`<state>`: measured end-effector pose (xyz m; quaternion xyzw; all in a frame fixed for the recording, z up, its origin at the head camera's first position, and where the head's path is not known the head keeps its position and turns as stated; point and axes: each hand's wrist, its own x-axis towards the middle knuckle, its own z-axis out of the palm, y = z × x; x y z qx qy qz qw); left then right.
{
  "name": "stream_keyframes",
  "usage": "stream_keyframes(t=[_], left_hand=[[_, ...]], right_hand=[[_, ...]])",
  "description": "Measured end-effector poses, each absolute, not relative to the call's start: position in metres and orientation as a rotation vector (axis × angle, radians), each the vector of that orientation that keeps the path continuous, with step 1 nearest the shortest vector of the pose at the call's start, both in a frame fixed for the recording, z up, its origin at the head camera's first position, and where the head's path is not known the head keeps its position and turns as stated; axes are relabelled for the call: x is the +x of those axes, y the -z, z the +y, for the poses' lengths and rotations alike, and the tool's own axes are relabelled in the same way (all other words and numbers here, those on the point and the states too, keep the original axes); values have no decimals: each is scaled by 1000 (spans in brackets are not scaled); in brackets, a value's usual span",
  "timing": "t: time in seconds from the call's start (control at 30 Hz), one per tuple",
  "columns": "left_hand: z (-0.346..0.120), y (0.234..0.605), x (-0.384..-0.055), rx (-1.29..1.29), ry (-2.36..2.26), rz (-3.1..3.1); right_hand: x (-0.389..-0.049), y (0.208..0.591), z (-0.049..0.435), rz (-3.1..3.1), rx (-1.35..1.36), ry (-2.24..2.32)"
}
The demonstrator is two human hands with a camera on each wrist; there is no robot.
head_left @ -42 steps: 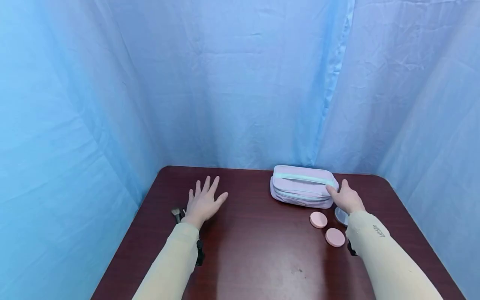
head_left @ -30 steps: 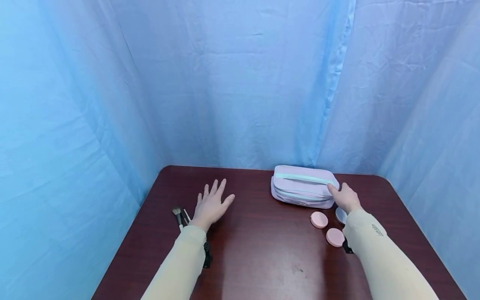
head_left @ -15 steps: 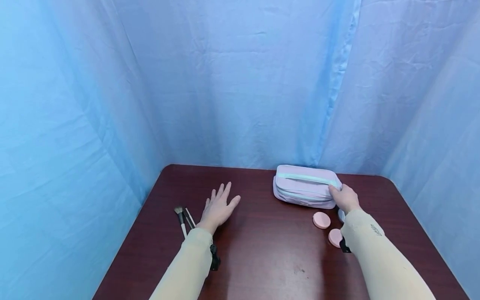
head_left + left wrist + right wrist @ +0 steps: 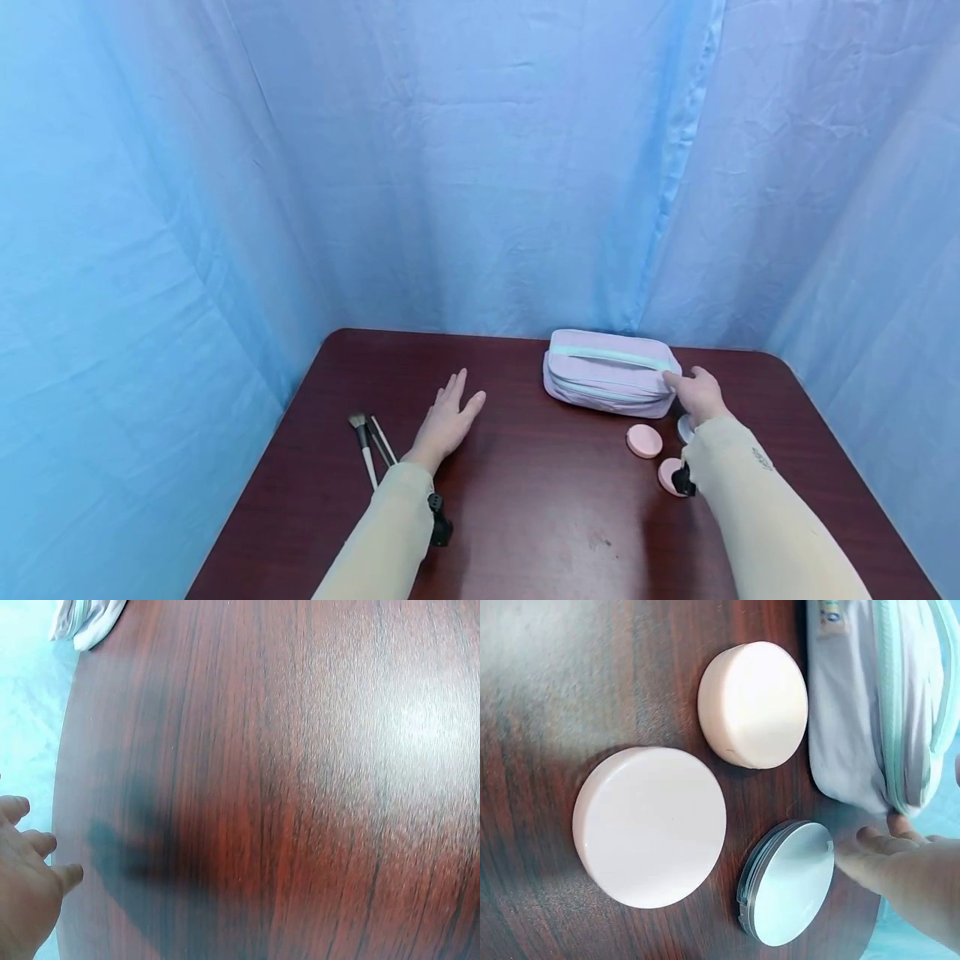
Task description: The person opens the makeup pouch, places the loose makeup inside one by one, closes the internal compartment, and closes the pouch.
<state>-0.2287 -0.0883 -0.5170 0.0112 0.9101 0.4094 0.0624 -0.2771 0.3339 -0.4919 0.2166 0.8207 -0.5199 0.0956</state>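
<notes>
My left hand (image 4: 445, 423) hovers over the left half of the table with its fingers straight, holding nothing. Makeup brushes (image 4: 365, 443) lie beside its wrist, their handles partly covered by the sleeve. At the back right sits a lilac cosmetic bag (image 4: 607, 373) with a mint handle and zip. My right hand (image 4: 701, 395) is at the bag's right end, thumb by its upper corner and fingertips close against its end in the right wrist view. Below that hand lie two round pink cases (image 4: 652, 825) (image 4: 756, 705) and a round silvery-lidded case (image 4: 791, 883).
The dark red-brown wooden table (image 4: 540, 500) has rounded back corners. Light blue curtains (image 4: 480, 167) hang close behind it and along both sides. A dark camera band (image 4: 439, 521) sits on the left wrist, and another (image 4: 683, 481) on the right.
My left hand has moved right and a little nearer, uncovering more of the brushes. The right hand stays by the bag, its forefinger lifting clear lately; the bag has slid slightly left.
</notes>
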Motion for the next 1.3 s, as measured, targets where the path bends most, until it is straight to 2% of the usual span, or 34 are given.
stream_keyframes(t=[0.43, 0.97, 1.3], left_hand=[[-81, 518, -228, -7, -1349, 2674], [-75, 518, -224, -66, -1477, 2562], [-70, 520, -231, -175, -1706, 2381]], right_hand=[[-283, 498, 327, 2384, 615, 1546], [-279, 501, 317, 2197, 867, 1810], [-276, 499, 315, 1880, 729, 1995]])
